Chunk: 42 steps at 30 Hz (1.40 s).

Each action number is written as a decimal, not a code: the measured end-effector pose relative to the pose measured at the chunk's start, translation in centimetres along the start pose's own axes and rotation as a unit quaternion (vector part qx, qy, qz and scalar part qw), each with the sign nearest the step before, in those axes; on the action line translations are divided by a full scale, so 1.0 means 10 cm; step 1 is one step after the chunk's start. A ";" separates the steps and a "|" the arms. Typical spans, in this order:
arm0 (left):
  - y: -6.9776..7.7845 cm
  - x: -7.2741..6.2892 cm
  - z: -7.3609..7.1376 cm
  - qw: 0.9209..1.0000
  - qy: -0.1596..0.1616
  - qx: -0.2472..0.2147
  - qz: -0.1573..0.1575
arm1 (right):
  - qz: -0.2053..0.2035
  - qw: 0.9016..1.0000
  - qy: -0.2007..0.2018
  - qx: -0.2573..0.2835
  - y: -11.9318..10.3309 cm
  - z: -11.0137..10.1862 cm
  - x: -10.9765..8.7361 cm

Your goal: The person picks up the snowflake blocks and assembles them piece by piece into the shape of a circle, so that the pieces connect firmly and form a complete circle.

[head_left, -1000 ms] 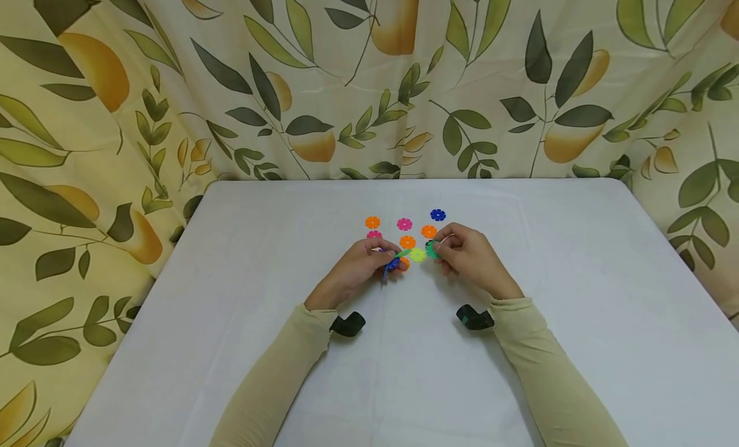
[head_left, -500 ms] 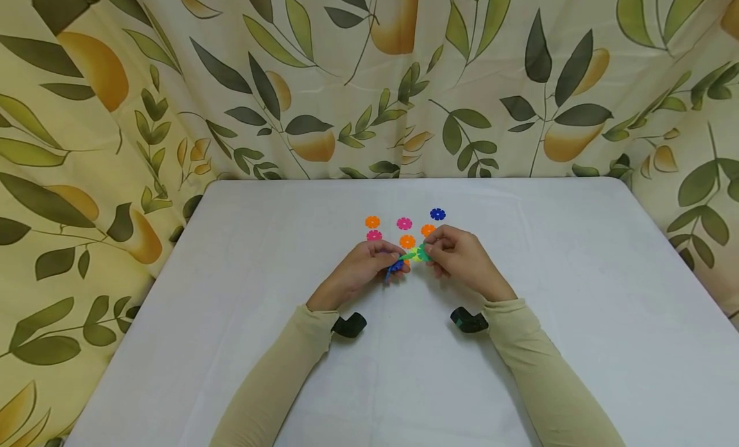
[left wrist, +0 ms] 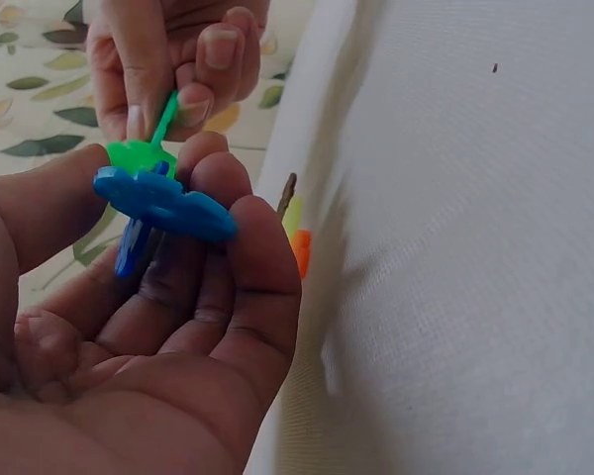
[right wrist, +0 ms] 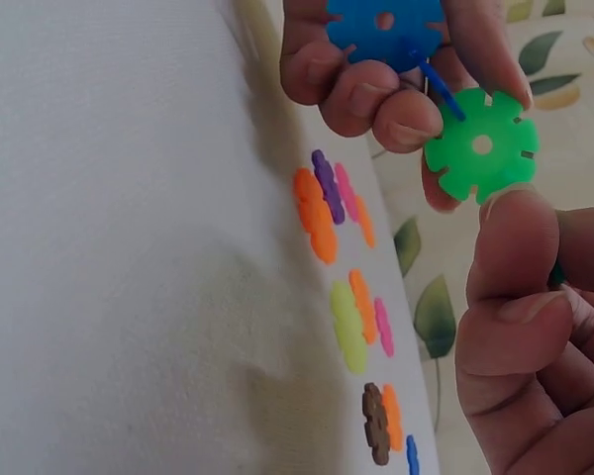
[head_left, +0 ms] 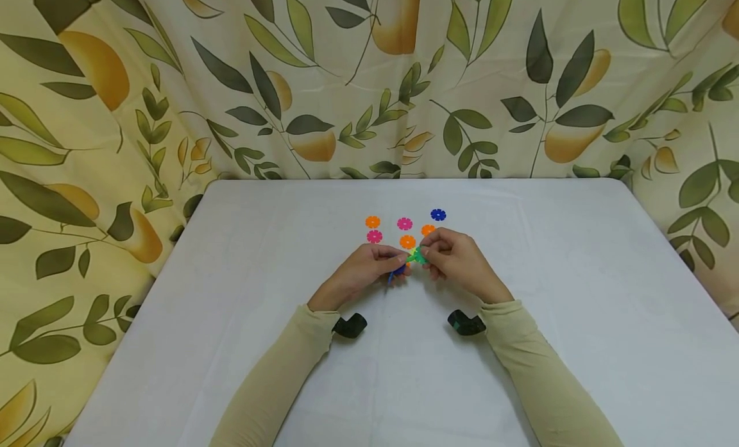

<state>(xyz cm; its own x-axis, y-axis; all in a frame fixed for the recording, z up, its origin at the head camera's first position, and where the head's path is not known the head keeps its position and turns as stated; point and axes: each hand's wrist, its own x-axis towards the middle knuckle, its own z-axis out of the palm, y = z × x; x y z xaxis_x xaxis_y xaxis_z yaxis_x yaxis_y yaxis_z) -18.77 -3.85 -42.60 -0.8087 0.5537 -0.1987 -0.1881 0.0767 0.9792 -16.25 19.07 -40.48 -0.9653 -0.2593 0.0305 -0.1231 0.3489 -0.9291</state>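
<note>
My left hand (head_left: 369, 267) pinches a small cluster of notched plastic discs between thumb and fingers. In the left wrist view, a blue disc (left wrist: 168, 205) lies across the fingers, another blue disc (left wrist: 131, 249) stands crosswise to it, and a bright green disc (left wrist: 129, 155) is behind. My right hand (head_left: 462, 261) pinches a second green disc (left wrist: 165, 119), seen edge-on, right at the bright green one. From the right wrist, the bright green disc (right wrist: 482, 168) faces the camera; the right thumb covers most of the second green disc.
On the white table (head_left: 277, 242) beyond the hands lie loose discs, among them an orange disc (head_left: 373, 222), a magenta disc (head_left: 405, 223) and a dark blue disc (head_left: 438, 214). A yellow-green disc (right wrist: 348, 327) and a brown disc (right wrist: 376, 424) lie nearer. Black wrist cameras (head_left: 350, 326) hang below the wrists.
My right hand has moved left and slightly down, bringing its green disc from apart up to the left hand's bright green disc. The left hand has shifted slightly right. The loose discs stay put.
</note>
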 end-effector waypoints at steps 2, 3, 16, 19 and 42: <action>-0.01 0.01 0.00 1.000 0.003 0.001 0.000 | 0.002 1.000 0.003 0.004 0.00 0.01 0.00; -0.01 0.01 0.01 1.000 0.004 0.001 0.001 | 0.002 1.000 0.005 0.006 0.01 0.02 0.00; -0.01 0.00 0.05 0.999 0.042 0.003 0.009 | 0.000 1.000 0.030 0.006 0.02 0.12 0.01; -0.01 0.00 0.05 0.999 0.040 0.013 0.008 | -0.001 1.000 0.025 0.001 0.03 0.13 0.01; 0.00 -0.03 -0.01 0.998 0.007 0.057 -0.010 | -0.003 1.000 0.009 0.006 0.06 0.18 0.00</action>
<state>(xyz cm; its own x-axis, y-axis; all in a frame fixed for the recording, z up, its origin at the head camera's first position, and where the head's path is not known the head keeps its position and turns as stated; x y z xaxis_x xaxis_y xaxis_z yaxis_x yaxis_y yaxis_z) -18.60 -4.03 -42.53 -0.8134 0.5390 -0.2186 -0.1404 0.1828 0.9731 -15.87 17.67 -41.67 -0.9686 -0.2449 0.0423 -0.1259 0.3370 -0.9330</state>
